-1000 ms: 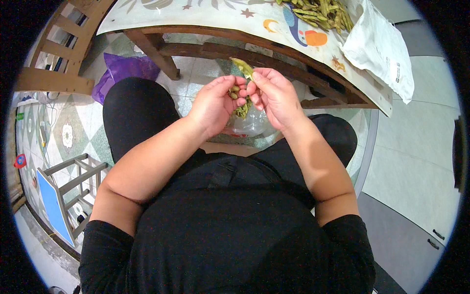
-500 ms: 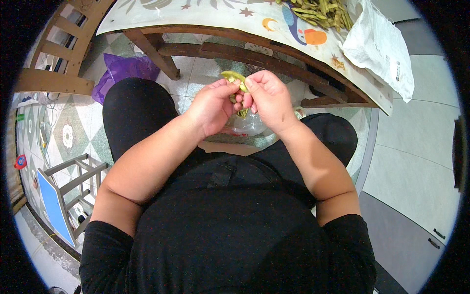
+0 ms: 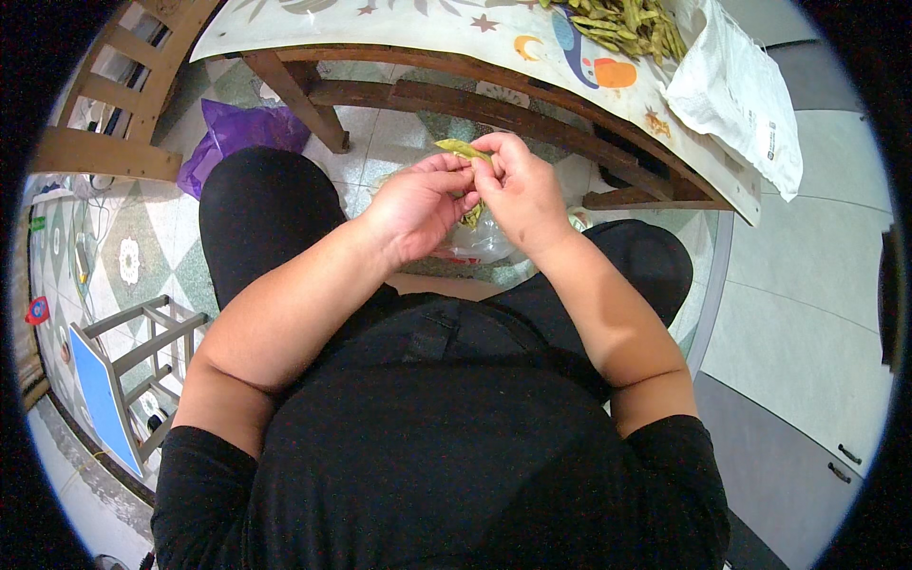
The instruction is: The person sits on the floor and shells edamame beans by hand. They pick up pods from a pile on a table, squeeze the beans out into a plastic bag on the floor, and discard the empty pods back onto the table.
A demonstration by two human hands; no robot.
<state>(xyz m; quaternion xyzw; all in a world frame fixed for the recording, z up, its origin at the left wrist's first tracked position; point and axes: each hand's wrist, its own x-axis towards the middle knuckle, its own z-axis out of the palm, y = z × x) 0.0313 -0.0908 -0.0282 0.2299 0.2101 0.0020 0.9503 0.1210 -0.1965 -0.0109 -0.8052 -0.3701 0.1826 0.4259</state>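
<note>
A green bean pod (image 3: 460, 147) is held up in front of my knees, pinched by the thumb and fingers of my right hand (image 3: 522, 195). My left hand (image 3: 410, 207) meets it from the left, palm turned up and fingers curled, its fingertips closed at the pod's lower edge. Part of the pod is hidden behind the fingers. Below both hands, a clear plastic bag (image 3: 489, 245) lies between my legs with some green pieces (image 3: 472, 217) in it. More pods lie in a heap (image 3: 635, 28) on the table's far right.
The table (image 3: 446, 36) with a patterned cover stands ahead, its wooden beam (image 3: 494, 112) beyond my hands. A white bag (image 3: 736, 100) hangs over its right edge. Left are a purple bag (image 3: 242, 133), a wooden chair (image 3: 104, 161) and a blue-topped stool (image 3: 103, 399). Cabinets (image 3: 807, 275) stand right.
The pod has turned between my fingers, and its pale opened side shows less. My right hand has shifted slightly up and left, its fingers now bent over the pod.
</note>
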